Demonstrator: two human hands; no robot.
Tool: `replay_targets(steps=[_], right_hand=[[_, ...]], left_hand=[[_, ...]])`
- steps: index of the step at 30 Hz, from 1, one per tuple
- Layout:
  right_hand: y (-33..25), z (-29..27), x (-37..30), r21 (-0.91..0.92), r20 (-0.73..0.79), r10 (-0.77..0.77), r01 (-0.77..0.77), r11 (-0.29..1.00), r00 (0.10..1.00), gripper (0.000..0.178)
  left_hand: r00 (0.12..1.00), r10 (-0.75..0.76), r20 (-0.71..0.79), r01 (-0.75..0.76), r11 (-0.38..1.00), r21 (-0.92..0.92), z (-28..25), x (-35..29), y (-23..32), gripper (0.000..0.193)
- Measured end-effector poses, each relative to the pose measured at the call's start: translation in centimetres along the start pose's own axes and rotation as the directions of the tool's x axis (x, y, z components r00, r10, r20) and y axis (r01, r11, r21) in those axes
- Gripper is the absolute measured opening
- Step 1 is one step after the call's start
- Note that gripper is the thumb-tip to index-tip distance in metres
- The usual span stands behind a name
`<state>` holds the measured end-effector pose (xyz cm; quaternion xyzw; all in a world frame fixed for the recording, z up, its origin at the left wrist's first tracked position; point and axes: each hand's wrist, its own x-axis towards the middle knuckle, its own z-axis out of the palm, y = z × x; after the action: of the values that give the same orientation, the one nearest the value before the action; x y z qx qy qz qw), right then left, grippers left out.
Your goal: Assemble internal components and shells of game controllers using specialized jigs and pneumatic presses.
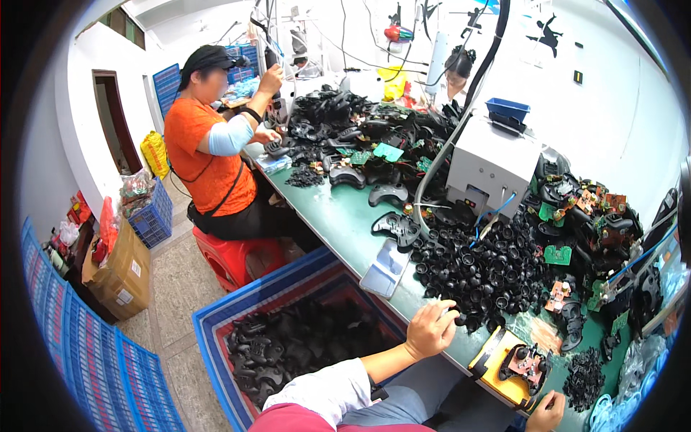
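My left hand [432, 329] is curled at the near edge of a heap of small round black thumbstick caps [482, 266]. A single black thumbstick cap [461, 319] shows at its fingertips, pinched there. On the table's front edge, a yellow fixture [494, 351] carries an upturned black controller shell [512, 362] with a reddish-brown circuit board [531, 369] in it. My right hand [545, 412] is closed beside the fixture's near right corner. Whatever its fingers hold is hidden. A phone-like flat panel [386, 268] lies at the table edge, left of the caps.
A blue crate [216, 338] of black controller parts stands left of my legs. Small black pieces [584, 378] are heaped right of the fixture. Behind the caps stands a white box-shaped machine [489, 169]. An orange-shirted person [216, 158] sits across on a red stool [237, 255].
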<state>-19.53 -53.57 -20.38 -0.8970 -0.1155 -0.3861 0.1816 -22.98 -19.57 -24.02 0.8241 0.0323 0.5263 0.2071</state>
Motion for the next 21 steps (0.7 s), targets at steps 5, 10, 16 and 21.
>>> replay_targets(steps=[5,10,16,21], right_hand=[[0.8,0.3,-0.2,0.042,-0.029,-0.034,0.035,0.999,0.999,0.011],[0.4,-0.4,0.2,0.049,0.010,-0.019,0.018,0.999,1.000,0.014],[1.5,0.7,-0.5,0.010,0.051,-0.030,0.030,1.000,0.998,0.017],[1.4,0.2,-0.5,0.013,0.086,-0.009,0.008,1.000,0.996,0.019]], left_hand=[[1.000,-0.017,-0.006,0.017,1.000,-0.021,0.4,-0.1,0.1,0.019],[1.000,-0.012,0.010,0.013,0.999,-0.038,0.5,-0.3,-0.1,0.020],[0.999,-0.021,0.036,0.022,0.999,-0.042,0.1,0.2,-0.1,0.021],[0.999,-0.041,0.035,0.044,0.996,-0.082,0.0,0.0,-0.2,0.020]])
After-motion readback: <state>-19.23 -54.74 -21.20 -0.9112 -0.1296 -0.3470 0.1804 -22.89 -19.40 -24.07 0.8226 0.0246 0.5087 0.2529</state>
